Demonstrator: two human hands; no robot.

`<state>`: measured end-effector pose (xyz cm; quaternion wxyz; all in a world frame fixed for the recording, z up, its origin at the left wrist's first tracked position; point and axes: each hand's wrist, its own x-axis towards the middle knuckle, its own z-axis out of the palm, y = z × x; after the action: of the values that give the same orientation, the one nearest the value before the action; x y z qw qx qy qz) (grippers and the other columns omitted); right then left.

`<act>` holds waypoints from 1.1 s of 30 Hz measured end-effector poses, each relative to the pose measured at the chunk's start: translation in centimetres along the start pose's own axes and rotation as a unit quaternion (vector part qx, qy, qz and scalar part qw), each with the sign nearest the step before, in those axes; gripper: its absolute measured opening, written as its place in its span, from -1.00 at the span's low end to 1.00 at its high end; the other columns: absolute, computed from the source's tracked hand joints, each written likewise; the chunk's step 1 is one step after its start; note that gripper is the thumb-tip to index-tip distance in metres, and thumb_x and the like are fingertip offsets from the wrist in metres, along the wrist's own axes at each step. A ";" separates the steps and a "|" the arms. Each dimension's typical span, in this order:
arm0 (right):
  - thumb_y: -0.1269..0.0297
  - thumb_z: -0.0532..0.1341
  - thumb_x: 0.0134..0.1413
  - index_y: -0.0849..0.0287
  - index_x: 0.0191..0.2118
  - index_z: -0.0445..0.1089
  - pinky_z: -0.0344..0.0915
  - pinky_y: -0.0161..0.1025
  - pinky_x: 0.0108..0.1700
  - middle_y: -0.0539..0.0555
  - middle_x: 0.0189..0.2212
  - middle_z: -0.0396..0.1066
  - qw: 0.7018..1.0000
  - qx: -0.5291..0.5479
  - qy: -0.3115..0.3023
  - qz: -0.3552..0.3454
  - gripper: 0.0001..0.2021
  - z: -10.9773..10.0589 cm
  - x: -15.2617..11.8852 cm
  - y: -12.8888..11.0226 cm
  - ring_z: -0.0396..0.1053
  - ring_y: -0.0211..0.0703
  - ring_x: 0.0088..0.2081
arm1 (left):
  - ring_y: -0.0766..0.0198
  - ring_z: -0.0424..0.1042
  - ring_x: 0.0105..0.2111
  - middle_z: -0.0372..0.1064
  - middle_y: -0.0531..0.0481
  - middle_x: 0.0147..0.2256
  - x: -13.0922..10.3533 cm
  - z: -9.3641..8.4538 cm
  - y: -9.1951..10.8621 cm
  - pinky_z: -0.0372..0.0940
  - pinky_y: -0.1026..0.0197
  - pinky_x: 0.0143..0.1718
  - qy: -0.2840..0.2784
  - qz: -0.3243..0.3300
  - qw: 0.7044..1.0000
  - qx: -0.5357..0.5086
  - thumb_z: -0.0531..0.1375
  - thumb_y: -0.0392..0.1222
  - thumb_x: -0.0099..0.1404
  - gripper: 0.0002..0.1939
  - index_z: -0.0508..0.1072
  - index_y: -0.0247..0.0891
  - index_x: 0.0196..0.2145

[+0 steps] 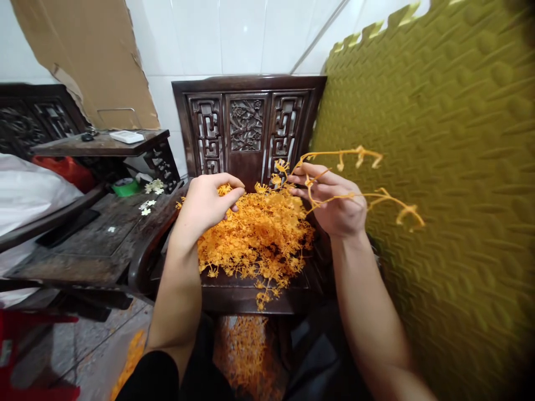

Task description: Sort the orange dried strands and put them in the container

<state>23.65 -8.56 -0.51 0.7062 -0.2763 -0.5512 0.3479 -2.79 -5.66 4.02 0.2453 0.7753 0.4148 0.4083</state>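
Observation:
A big heap of orange plastic flower sprigs [251, 239] covers the seat of a dark carved wooden chair [246, 167]. My right hand [338, 203], right of the heap, has its fingers closed on a branching orange plastic stem [338, 152]; the thin branches reach out to the right past my wrist. Over the heap's left side is my left hand [213, 203], thumb and forefinger pinched together. Whatever may be between those fingertips is too small to make out.
A textured olive foam mat [438, 167] stands along the right side. At left are a dark wooden bench [83, 245] with green tape [126, 187], a white bag [33, 189] and a red stool [25, 345]. More orange pieces [246, 351] lie below the chair.

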 end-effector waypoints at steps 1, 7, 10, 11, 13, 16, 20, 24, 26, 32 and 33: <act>0.12 0.33 0.08 0.03 -0.04 0.65 0.57 -0.04 -0.03 0.13 -0.02 0.57 1.000 0.018 -0.010 0.010 -0.67 0.1 0.0 -0.1 0.59 0.00 -0.01 | 0.32 0.37 -0.67 0.52 0.03 -0.54 0.0 0.0 0.1 0.26 0.24 -0.58 -0.003 0.000 1.000 -0.007 0.27 -0.06 0.31 -0.80 0.66 -0.19 -0.24; 0.00 0.53 -0.02 0.06 -0.32 0.62 0.54 -0.26 -0.26 0.02 -0.36 0.57 0.998 0.056 -0.009 0.038 -0.73 0.6 0.0 0.3 0.51 -0.27 -0.39 | 0.37 0.37 -0.58 0.61 -0.01 -0.37 0.1 0.3 0.4 0.31 0.25 -0.46 -0.032 0.048 0.998 -0.002 0.26 -0.06 0.33 -0.77 0.67 -0.23 -0.24; 0.27 0.59 -0.14 -0.02 -0.17 0.63 0.46 -0.35 -0.41 -0.05 -0.35 0.60 0.995 0.066 -0.037 0.066 -0.66 0.9 -0.2 0.4 0.48 -0.34 -0.49 | 0.37 0.39 -0.56 0.61 -0.03 -0.35 0.1 0.3 0.4 0.31 0.26 -0.45 -0.039 0.043 0.998 -0.007 0.26 -0.06 0.33 -0.76 0.67 -0.25 -0.24; 0.31 0.59 -0.16 -0.07 -0.07 0.62 0.43 -0.36 -0.46 -0.04 -0.29 0.63 0.993 0.062 -0.052 0.084 -0.56 1.0 -0.3 0.3 0.50 -0.33 -0.49 | 0.36 0.39 -0.56 0.61 -0.03 -0.34 0.1 0.3 0.5 0.31 0.26 -0.46 -0.039 0.041 0.998 -0.006 0.26 -0.06 0.34 -0.76 0.67 -0.25 -0.24; 0.32 0.58 -0.14 -0.12 0.09 0.58 0.33 -0.38 -0.57 0.01 -0.14 0.64 0.990 0.036 -0.075 0.114 -0.41 1.1 -0.6 0.0 0.54 -0.28 -0.47 | 0.34 0.41 -0.53 0.62 -0.05 -0.31 0.0 0.2 0.6 0.32 0.25 -0.45 -0.033 0.043 0.998 -0.002 0.26 -0.07 0.34 -0.77 0.67 -0.24 -0.23; 0.26 0.54 -0.06 -0.06 0.09 0.61 0.33 -0.33 -0.57 0.05 -0.19 0.66 0.988 -0.010 -0.085 0.133 -0.48 1.2 -1.0 -0.2 0.55 -0.22 -0.45 | 0.29 0.46 -0.46 0.63 -0.06 -0.29 -0.1 -0.1 0.7 0.35 0.24 -0.40 -0.019 0.054 0.998 0.001 0.26 -0.09 0.34 -0.78 0.67 -0.23 -0.23; 0.22 0.53 -0.06 0.03 -0.01 0.67 0.37 -0.29 -0.52 0.10 -0.24 0.65 0.987 -0.018 -0.071 0.140 -0.58 1.2 -1.0 -0.3 0.57 -0.17 -0.41 | 0.27 0.47 -0.45 0.62 -0.04 -0.35 -0.3 -0.2 0.9 0.39 0.22 -0.35 0.007 0.054 0.998 -0.013 0.26 -0.08 0.34 -0.79 0.67 -0.22 -0.23; 0.12 0.46 0.00 0.05 -0.05 0.67 0.38 -0.34 -0.52 0.15 0.17 0.52 0.988 0.029 -0.072 0.136 -0.64 1.3 -0.6 -0.5 0.63 -0.10 -0.19 | 0.30 0.46 -0.49 0.61 -0.01 -0.38 -0.5 -0.1 1.0 0.38 0.22 -0.38 0.026 0.053 0.998 -0.032 0.29 -0.08 0.34 -0.80 0.66 -0.22 -0.24; -0.04 0.39 0.11 0.09 -0.04 0.67 0.51 -0.27 -0.35 0.17 0.06 0.58 0.985 0.057 -0.072 0.149 -0.60 1.3 -0.3 -0.4 0.60 -0.09 -0.14 | 0.31 0.46 -0.51 0.62 -0.02 -0.36 -0.6 -0.2 1.2 0.38 0.23 -0.39 0.023 0.055 0.997 -0.050 0.29 -0.06 0.35 -0.79 0.66 -0.23 -0.24; 0.08 0.63 -0.26 0.16 -0.34 0.63 0.40 -0.37 -0.49 0.00 -0.49 0.53 0.985 0.044 0.024 0.163 -0.63 1.0 0.6 0.9 0.40 -0.34 -0.49 | 0.21 0.64 -0.19 0.69 -0.03 -0.19 -1.1 -0.5 1.6 0.46 0.20 -0.05 -0.197 0.154 0.965 -0.074 0.35 -0.10 0.34 -0.82 0.71 -0.19 -0.18; 0.16 0.65 -0.33 0.15 -0.35 0.61 0.39 -0.39 -0.49 -0.02 -0.51 0.51 0.985 0.053 0.030 0.163 -0.63 0.9 0.6 1.1 0.40 -0.35 -0.50 | 0.21 0.65 -0.16 0.69 -0.02 -0.15 -1.0 -0.3 1.6 0.46 0.19 0.00 -0.248 0.169 0.952 -0.063 0.35 -0.09 0.35 -0.80 0.71 -0.17 -0.12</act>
<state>22.63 -7.42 -0.74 0.6697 -0.3351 -0.4584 0.4787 -2.71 -7.33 4.91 0.3162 0.8940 0.1769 0.2637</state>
